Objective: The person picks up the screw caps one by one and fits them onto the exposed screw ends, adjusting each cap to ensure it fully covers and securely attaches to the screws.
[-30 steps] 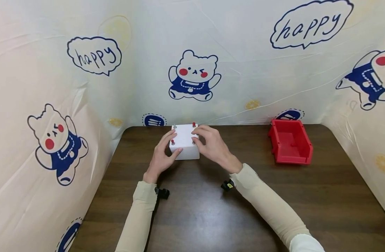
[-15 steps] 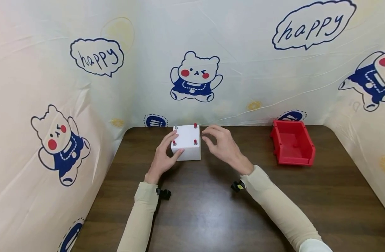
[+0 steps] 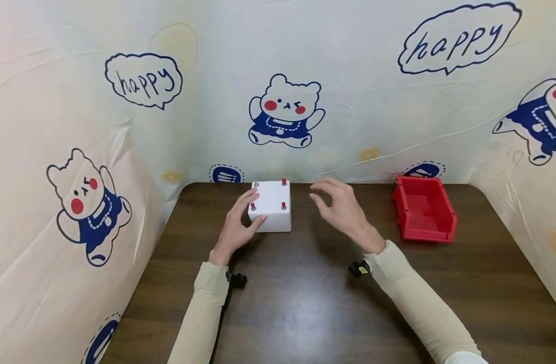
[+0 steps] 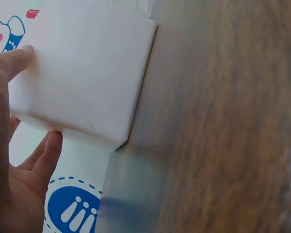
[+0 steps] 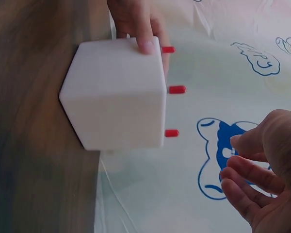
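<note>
A white box [image 3: 271, 197] stands on the table, with a small toggle switch at each corner of its top. Red caps [image 5: 177, 89] cover three of these; the back-left switch [image 3: 256, 184] shows bare metal. My left hand [image 3: 236, 228] grips the box at its left side, thumb on the front face and fingers along the left side. To the right of the box, my right hand [image 3: 343, 208] hovers with loosely bent fingers and nothing between thumb and fingertips. In the right wrist view a gap separates that hand [image 5: 269, 170] from the red caps.
At the right rear of the brown wooden table [image 3: 287, 303] stands a red plastic bin [image 3: 425, 235], its low front facing me. A printed cloth [image 3: 205, 116] rises behind the table and along both sides. Each wrist wears a small black camera [image 3: 237, 280].
My right hand has let go of the front-right switch and drawn away to the right, uncovering its red cap. The left hand keeps its hold on the box.
</note>
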Available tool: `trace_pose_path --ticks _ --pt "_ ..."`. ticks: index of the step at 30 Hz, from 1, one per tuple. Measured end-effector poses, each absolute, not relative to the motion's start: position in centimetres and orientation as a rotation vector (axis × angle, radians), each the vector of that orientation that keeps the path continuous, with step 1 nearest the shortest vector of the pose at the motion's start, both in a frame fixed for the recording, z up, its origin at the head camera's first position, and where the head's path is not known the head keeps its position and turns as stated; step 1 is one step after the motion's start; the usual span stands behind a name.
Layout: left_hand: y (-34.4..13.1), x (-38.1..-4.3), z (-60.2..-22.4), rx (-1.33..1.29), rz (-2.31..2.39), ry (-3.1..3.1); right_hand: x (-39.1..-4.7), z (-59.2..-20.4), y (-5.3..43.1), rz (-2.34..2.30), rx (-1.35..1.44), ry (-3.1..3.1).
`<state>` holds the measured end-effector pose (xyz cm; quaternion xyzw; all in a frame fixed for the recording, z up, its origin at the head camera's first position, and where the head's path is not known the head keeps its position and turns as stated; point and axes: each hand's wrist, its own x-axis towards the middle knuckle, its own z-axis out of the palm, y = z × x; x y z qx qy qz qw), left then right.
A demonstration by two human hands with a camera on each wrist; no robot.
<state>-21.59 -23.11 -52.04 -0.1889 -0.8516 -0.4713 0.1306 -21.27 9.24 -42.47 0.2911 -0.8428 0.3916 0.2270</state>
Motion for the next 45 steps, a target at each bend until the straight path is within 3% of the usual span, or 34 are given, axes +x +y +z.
trace_pose_path --ticks 45 --pt "-23.0 -21.4 -51.9 -0.582 -1.385 -2.437 -20.3 -41.0 18.5 0.877 0.686 -2.353"
